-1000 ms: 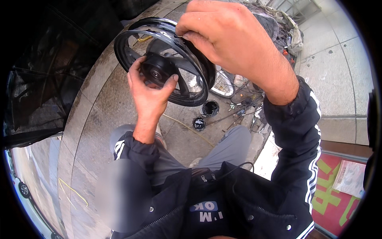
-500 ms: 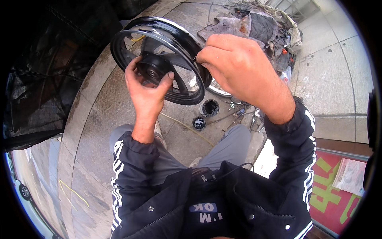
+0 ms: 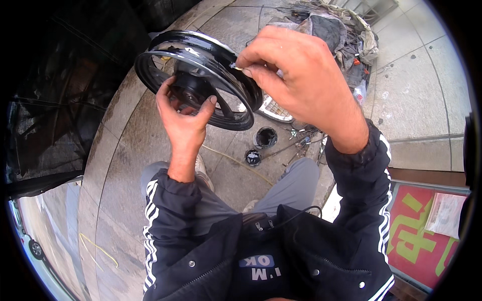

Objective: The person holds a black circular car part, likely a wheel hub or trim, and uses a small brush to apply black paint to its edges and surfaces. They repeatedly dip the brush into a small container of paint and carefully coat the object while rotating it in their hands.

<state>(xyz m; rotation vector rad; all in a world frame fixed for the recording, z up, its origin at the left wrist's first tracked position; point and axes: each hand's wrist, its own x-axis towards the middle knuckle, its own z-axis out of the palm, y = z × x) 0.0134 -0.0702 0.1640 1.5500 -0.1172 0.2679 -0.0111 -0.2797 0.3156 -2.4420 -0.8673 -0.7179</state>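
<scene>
A black spoked motorcycle wheel rim (image 3: 235, 119), glossy and wet-looking along its outer band, is held tilted in the air in front of me. My left hand (image 3: 185, 108) grips it by the round hub (image 3: 193, 89), with the thumb on the near right and the fingers on the left. At the rim's right edge, my right hand (image 3: 296, 70) pinches a small pale thing (image 3: 237, 66) with a bluish tip, too small to name. That tip is against or very close to the outer band. The right hand's lower fingers are curled and partly hidden.
Two open pots, a larger pot (image 3: 265, 137) and a smaller pot (image 3: 253, 157), hold black liquid on the paving between my feet and the wheel. Beside them lie scattered tools (image 3: 301, 138) and a white grille-like piece (image 3: 276, 111). Dirty cloths (image 3: 326, 32) are heaped at the far right.
My right hand has risen a little and turned, bringing the small pale thing into sight at the rim. The wheel has shifted slightly left, still in my left hand.
</scene>
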